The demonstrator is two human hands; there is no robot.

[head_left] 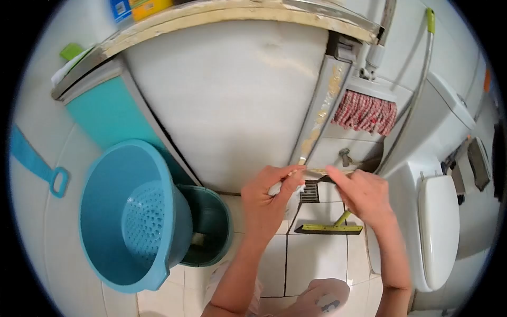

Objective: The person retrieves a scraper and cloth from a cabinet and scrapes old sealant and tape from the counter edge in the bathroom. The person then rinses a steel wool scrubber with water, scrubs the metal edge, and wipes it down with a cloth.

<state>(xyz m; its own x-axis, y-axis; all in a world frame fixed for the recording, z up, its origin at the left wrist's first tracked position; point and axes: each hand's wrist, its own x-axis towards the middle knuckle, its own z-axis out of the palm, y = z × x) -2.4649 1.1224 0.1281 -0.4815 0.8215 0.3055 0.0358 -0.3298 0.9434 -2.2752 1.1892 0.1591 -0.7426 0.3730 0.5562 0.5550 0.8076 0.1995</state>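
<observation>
My left hand point(266, 201) is closed in a pinch around a small white crumpled thing point(275, 188), whose nature is unclear. A thin light tip shows just above its fingers. To the right, my right hand point(365, 196) has its fingers curled and its thumb pointing towards the left hand. Something thin and dark point(326, 179) shows by its fingertips, too small to name. Both hands are in front of the grey metal frame post point(323, 113), which carries yellowish residue along its face. A floor drain point(309, 192) lies beneath and between the hands.
A blue tub point(95, 211) and a dark green bucket point(224, 227) stand at the left. A green squeegee point(330, 229) rests on the tiles. A red-and-white mop point(364, 112) hangs at the upper right, beside a toilet point(439, 227). A white panel point(222, 95) fills the centre.
</observation>
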